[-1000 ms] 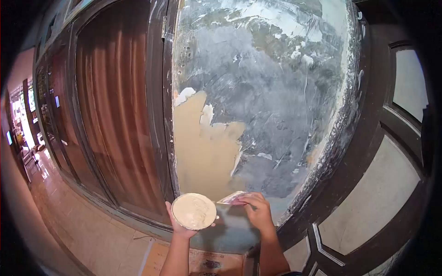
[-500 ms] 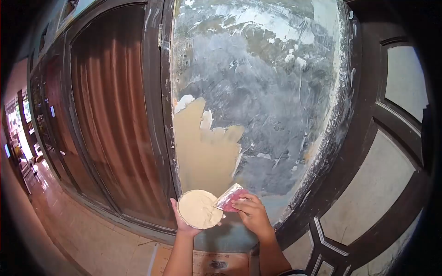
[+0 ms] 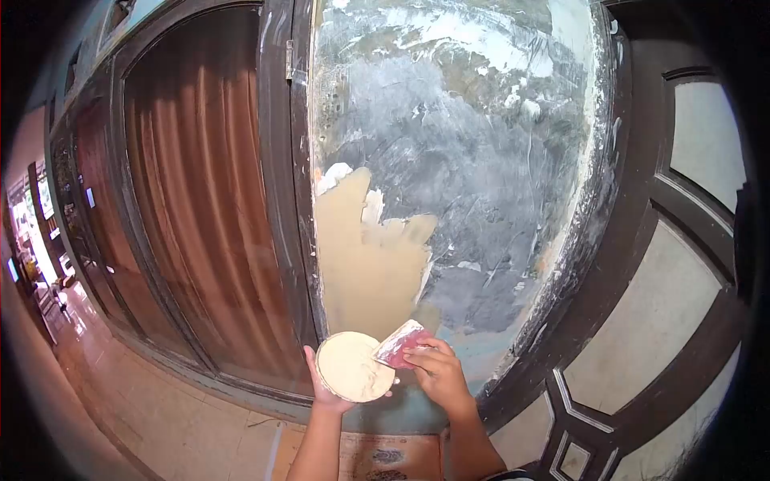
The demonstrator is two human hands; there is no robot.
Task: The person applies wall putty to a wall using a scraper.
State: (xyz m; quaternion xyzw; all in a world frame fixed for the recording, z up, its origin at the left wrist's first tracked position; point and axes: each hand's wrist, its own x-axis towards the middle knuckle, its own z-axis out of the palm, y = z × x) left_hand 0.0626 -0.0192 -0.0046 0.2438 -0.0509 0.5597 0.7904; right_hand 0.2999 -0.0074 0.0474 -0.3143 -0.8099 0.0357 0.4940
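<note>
My left hand [image 3: 327, 393] holds a round bowl of cream-coloured paste [image 3: 353, 369] from its left side and below. In my right hand [image 3: 441, 375] is a pink scraper [image 3: 405, 346] smeared with white, its lower left edge at the paste near the bowl's right rim. Behind both hands stands a grey, patchy wall [image 3: 473, 184] with white smears. A smooth tan coat [image 3: 361, 264] covers its lower left part, with an uneven upper edge.
Left of the wall is a dark-framed glass panel with a brown curtain [image 3: 200, 200]. A dark door frame with pale panels [image 3: 634, 321] stands on the right. Below lie floor tiles [image 3: 176, 409] and a brown printed sheet [image 3: 401, 454].
The bowl and my left hand have shifted slightly right, bringing the bowl further under the scraper. The wall also sits slightly further right in view.
</note>
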